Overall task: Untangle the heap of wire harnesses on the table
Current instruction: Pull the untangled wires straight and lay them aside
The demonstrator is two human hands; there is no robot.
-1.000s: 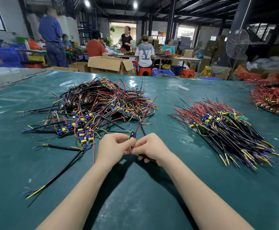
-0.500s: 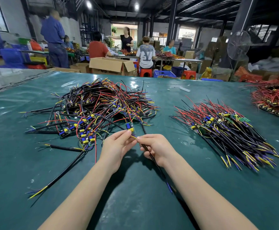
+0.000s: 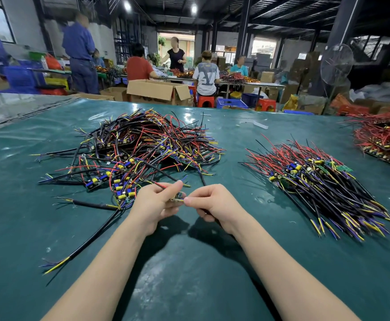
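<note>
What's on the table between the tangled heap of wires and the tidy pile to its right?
Only bare green table cover lies there; the head view shows it separating the tangled heap from the tidy pile.

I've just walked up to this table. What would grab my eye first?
The big tangled heap of black, red, yellow and blue wires sprawls on the green table, left of centre. To its right lies a tidier pile with its wires combed one way. In front, the left hand and right hand pinch a single harness between them.
</note>
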